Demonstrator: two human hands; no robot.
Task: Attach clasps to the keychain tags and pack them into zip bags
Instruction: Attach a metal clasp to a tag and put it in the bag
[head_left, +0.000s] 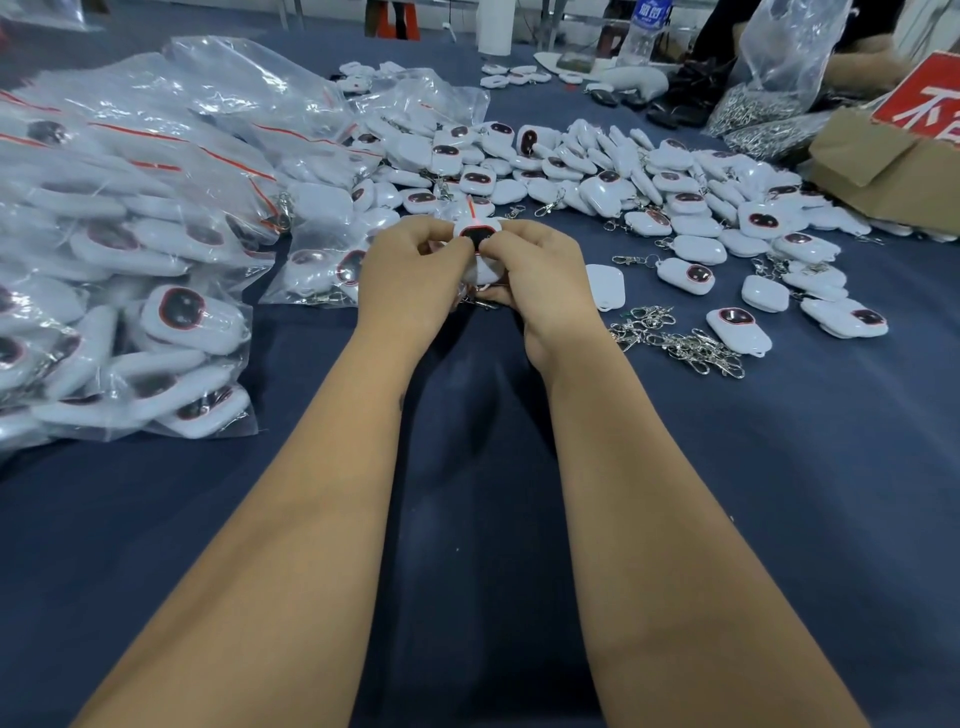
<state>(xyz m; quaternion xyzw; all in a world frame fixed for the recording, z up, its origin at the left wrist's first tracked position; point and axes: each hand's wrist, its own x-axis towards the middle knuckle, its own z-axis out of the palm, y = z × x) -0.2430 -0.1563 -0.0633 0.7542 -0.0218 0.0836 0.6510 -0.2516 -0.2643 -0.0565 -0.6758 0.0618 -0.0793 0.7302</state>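
Dark blue table (467, 519) | both hands, left hand (402, 280) and right hand (543, 283), pinching one bagged tag (475, 240) at centre | big stack of packed zip bags (130, 260) on left, so lots done | loose tags (649, 182) far right plus clasps (675, 343) near right, plenty left

Dark blue cloth-covered table (779, 519) — far edge cluttered — brown cardboard box (878, 171), clear water bottle (644, 31).

far right: red sign (930, 106) | white character "不", cut off || far: water bottle (644, 31) | blue label, unreadable
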